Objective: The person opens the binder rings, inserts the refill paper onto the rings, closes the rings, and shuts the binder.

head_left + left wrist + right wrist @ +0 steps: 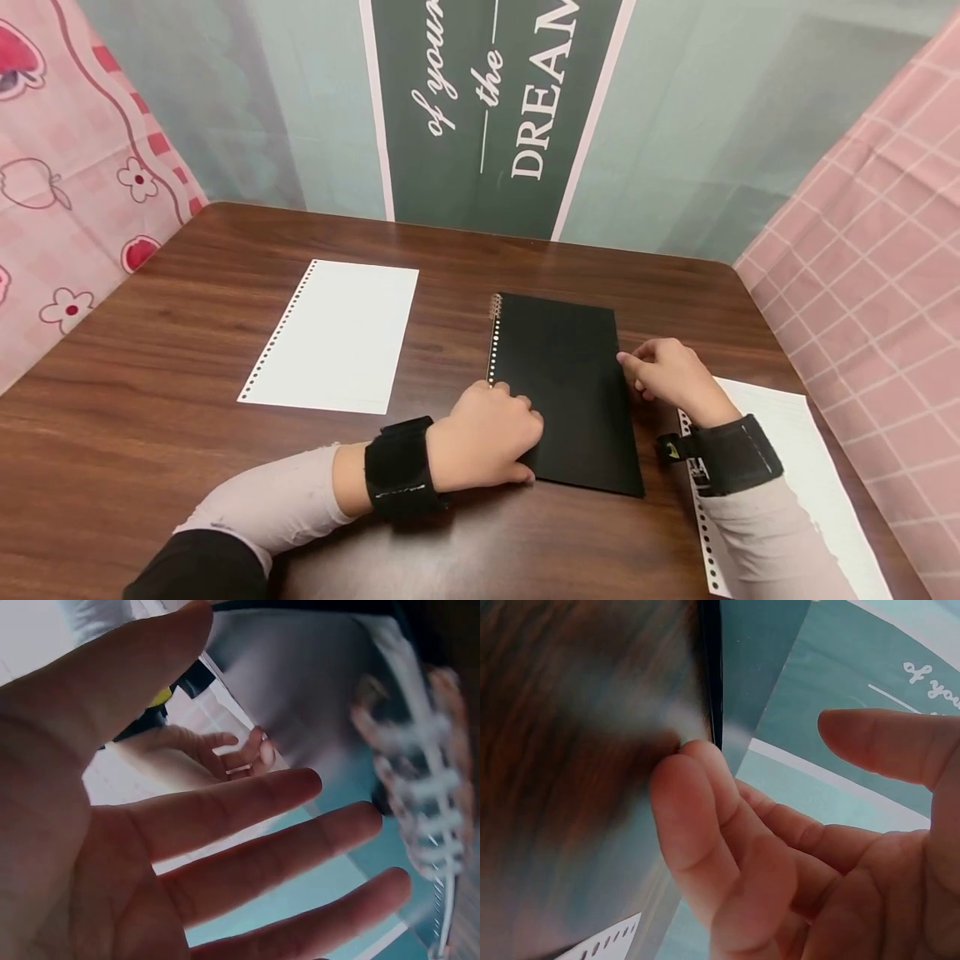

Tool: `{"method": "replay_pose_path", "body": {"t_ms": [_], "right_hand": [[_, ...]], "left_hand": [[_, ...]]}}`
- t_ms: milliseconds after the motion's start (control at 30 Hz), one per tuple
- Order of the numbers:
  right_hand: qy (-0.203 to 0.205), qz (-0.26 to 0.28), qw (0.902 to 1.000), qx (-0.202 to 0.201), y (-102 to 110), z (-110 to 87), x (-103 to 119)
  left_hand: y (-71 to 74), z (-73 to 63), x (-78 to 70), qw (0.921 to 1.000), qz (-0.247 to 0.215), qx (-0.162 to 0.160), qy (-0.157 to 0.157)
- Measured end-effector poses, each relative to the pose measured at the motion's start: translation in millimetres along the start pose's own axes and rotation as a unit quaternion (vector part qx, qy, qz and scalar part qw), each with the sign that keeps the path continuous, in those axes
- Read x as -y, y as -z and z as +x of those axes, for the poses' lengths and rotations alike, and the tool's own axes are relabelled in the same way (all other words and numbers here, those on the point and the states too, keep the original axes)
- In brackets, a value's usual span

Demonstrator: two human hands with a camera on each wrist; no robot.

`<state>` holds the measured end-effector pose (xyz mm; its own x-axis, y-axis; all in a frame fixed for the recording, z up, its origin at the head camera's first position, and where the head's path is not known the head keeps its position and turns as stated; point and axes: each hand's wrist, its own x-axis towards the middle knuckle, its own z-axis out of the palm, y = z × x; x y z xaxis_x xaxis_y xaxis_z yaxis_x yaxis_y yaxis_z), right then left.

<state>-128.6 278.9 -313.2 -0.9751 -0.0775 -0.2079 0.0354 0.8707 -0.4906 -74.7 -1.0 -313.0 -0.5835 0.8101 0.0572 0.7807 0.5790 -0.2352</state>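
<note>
A black-covered notebook [562, 375] lies on the table, with a row of holes down its left edge and metal coils [496, 306] at the upper end of that edge. My left hand [487, 433] is over its lower left part, the fingers long and spread in the left wrist view, near the blurred coils [420, 787]. At the notebook's right edge is my right hand [671, 375]. In the right wrist view its loosely bent fingertips [682, 795] come right up to the dark edge, and the thumb [885, 746] stands well apart from them.
A white punched sheet [337, 333] lies to the left on the brown wooden table [225, 467]. More white punched paper [787, 425] lies on the right, partly under the right forearm. Patterned cloths [315, 108] hang behind and at both sides.
</note>
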Motion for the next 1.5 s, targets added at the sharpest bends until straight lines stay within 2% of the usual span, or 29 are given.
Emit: {"method": "replay_pose_path", "body": {"t_ms": [233, 433, 667, 933, 1233, 1500], "right_hand": [[-0.012, 0.020, 0.9996, 0.018, 0.5, 0.1, 1.2], [-0.021, 0.026, 0.9990, 0.030, 2.3, -0.3, 2.3], [-0.026, 0.033, 0.9988, 0.027, 3.3, 0.9, 1.7], [-0.031, 0.050, 0.9976, 0.035, 4.5, 1.8, -3.0], [-0.023, 0.118, 0.9909, 0.060, 3.6, 3.2, -10.1], [-0.032, 0.155, 0.9838, 0.085, 5.0, 5.6, -13.3]], "left_hand": [[1.1, 4.8, -11.0, 0.9998, 0.019, -0.002, 0.007], [1.6, 6.7, -14.6, 0.9994, 0.033, -0.010, 0.002], [2.4, 7.5, -13.8, 0.9995, 0.011, -0.022, -0.020], [1.8, 6.7, -13.7, 0.9976, -0.003, -0.059, -0.037], [4.6, 4.9, -16.0, 0.9976, -0.049, -0.049, -0.007], [3.8, 2.6, -17.8, 0.9968, -0.046, -0.065, -0.002]]}}
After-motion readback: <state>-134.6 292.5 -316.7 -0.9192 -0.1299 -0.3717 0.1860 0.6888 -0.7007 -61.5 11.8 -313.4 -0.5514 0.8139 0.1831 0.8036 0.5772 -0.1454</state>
